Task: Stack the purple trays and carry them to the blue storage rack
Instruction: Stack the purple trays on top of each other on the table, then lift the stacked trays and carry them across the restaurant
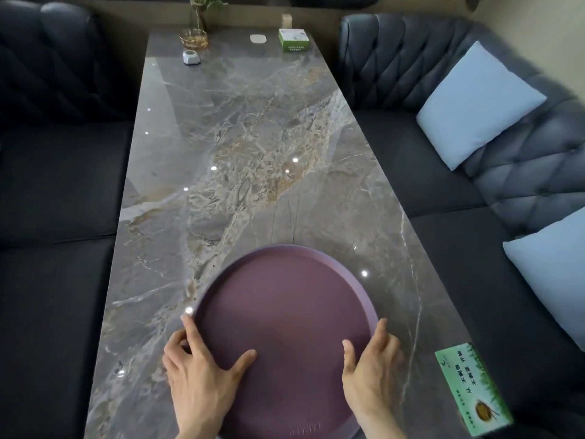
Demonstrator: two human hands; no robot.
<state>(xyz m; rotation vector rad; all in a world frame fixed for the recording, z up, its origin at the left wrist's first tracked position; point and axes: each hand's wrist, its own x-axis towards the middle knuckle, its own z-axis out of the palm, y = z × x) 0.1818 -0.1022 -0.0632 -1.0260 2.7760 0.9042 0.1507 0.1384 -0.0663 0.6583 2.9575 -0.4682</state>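
We see a round purple tray (285,312) at the near end of a long grey marble table (253,137). Whether it's one tray or a stack, we cannot tell. Both hands grip it at the near rim: left hand (202,375) on the left edge, thumb lying on the tray's inner surface, fingers curled over the rim; right hand (370,369) on the right edge, thumb inside, fingers wrapped outside. A green tissue box (471,388) sits just right of the tray at the table's near edge. Far end: another green box (293,40), a glass bowl (193,38), a small grey device (191,57), a vase with greenery (199,14). Dark sofas (57,172) flank the table; two light blue cushions (478,103) lie on the right one.
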